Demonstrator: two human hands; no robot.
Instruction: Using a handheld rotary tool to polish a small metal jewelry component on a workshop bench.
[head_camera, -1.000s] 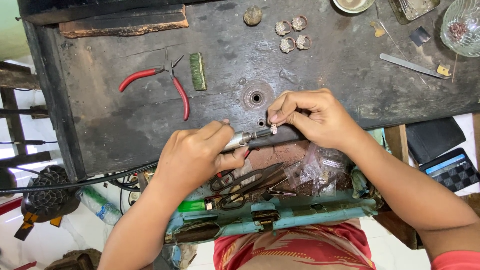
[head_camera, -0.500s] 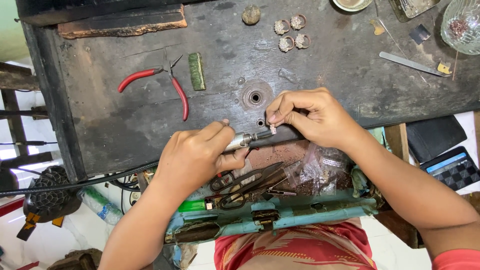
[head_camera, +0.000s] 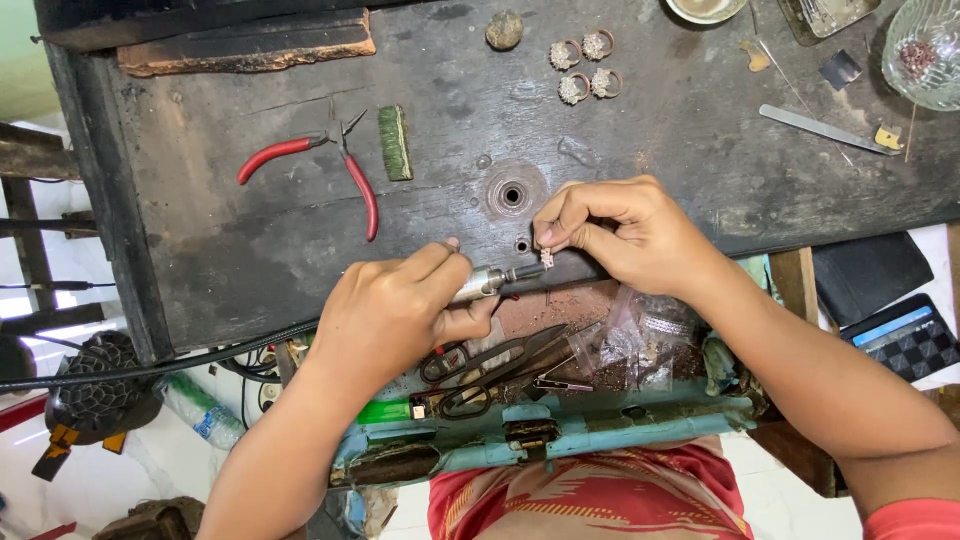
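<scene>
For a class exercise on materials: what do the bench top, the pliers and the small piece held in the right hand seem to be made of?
Bench top: probably old wood, dark, stained and scratched, with a split edge.
Pliers: dull grey metal jaws; glossy red grips, likely plastic or rubber.
Small piece in the right hand: pale and glinting, perhaps silvery metal; too small to be sure.

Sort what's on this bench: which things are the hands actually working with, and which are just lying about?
In use:
- left hand gripping a metal rotary handpiece
- right hand pinching a small jewellery piece at the tool's tip

Lying about:
- red-handled pliers
- green brush
- four rings
- scissors in the drawer
- metal file
- glass bowl
</scene>
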